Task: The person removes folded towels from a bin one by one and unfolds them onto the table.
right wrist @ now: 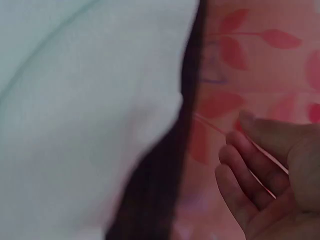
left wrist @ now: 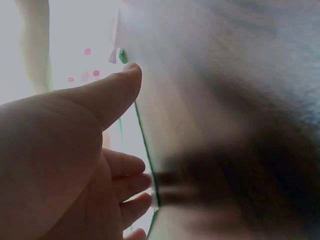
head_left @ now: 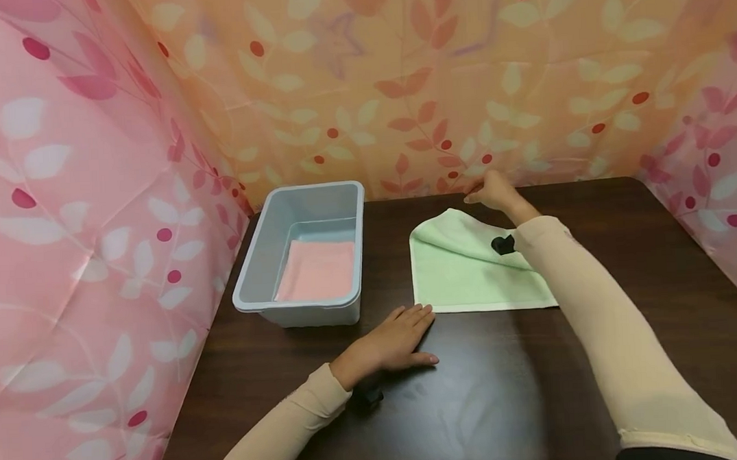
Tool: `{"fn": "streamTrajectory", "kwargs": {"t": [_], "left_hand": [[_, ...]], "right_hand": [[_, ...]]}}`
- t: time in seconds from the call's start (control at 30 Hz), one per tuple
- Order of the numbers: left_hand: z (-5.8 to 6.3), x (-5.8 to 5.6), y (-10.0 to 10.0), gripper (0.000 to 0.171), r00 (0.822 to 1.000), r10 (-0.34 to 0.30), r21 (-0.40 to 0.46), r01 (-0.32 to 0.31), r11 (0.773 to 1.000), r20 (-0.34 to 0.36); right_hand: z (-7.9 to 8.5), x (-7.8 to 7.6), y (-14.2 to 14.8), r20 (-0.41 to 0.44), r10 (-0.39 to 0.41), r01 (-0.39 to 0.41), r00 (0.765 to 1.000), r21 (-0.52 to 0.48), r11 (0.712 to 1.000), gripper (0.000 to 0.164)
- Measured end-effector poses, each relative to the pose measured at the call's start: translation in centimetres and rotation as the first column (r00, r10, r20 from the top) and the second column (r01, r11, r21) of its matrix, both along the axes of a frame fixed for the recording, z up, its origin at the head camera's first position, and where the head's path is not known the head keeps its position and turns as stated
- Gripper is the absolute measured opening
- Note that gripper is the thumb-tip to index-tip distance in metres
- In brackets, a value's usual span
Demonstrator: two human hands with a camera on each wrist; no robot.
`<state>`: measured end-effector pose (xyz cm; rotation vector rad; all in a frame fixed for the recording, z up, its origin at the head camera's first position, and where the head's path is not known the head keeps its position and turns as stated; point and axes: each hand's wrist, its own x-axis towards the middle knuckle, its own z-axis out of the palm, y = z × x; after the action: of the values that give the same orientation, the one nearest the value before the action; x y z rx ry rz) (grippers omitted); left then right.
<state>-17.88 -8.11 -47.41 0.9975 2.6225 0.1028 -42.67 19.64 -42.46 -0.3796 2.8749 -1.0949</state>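
Green cloth [head_left: 470, 287], left hand [head_left: 393, 340] straight-fingered at corner, right hand [head_left: 495, 194] loosely curled, empty

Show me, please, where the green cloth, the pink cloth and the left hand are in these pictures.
Green cloth [head_left: 470, 284]: head view, on its flat front part.
Pink cloth [head_left: 318, 270]: head view, middle of its upper surface.
Left hand [head_left: 393, 341]: head view, on the back of the hand.

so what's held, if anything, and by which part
Nothing is held: the right hand is apart from the green cloth; the left hand rests at its corner.
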Motion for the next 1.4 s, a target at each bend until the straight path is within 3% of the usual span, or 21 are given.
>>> {"fn": "streamTrajectory", "kwargs": {"t": [0.1,0.17,0.3,0.4,0.6,0.77,0.9,1.1,1.23,1.4], "left_hand": [[0.2,-0.3,0.3,0.084,1.000,-0.001,0.011,0.001,1.000,0.004],[0.3,-0.4,0.5,0.085,1.000,-0.004,0.026,0.004,1.000,0.016],[0.2,-0.7,0.8,0.087,1.000,0.000,0.033,-0.001,0.999,0.025],[0.1,-1.0,1.0,0.088,1.000,0.009,0.034,-0.009,0.999,0.022],[0.0,-1.3,1.1,0.089,0.999,0.017,0.039,-0.019,0.999,0.042],[-0.3,-1.4,1.3,0.089,0.999,0.020,0.035,-0.021,0.999,0.046],[-0.6,-1.4,1.6,0.088,0.999,0.017,0.036,-0.018,0.999,0.037],[-0.5,-1.3,1.4,0.087,0.999,0.007,0.038,-0.008,0.999,0.033],[-0.3,-1.3,1.3,0.085,0.999,0.003,0.043,-0.004,0.999,0.041],[-0.1,-1.1,1.2,0.083,0.999,-0.007,0.039,0.005,0.999,0.032]], "right_hand": [[3.0,1.5,2.7,0.045,0.072,-0.072,0.996,0.017,0.997,0.030],[4.3,3.0,4.8,0.053,0.078,-0.080,0.996,0.038,0.996,0.035],[4.8,6.1,9.1,0.047,0.036,-0.038,0.998,0.054,0.998,0.043],[3.3,8.3,12.4,0.061,-0.011,0.010,0.998,0.022,1.000,0.046],[-1.8,12.0,17.0,0.105,-0.078,0.078,0.991,-0.002,0.997,0.049],[-4.4,14.1,18.6,0.105,-0.060,0.057,0.993,0.029,0.998,0.046],[-4.5,14.8,19.0,0.086,-0.046,0.041,0.995,0.060,0.997,0.037],[-2.5,13.8,18.6,0.048,-0.049,0.044,0.998,0.096,0.994,0.030],[-0.5,12.6,18.2,-0.064,-0.089,0.094,0.994,0.083,0.992,0.025],[2.0,10.4,17.5,-0.203,-0.162,0.162,0.966,-0.016,0.987,0.023]]}}
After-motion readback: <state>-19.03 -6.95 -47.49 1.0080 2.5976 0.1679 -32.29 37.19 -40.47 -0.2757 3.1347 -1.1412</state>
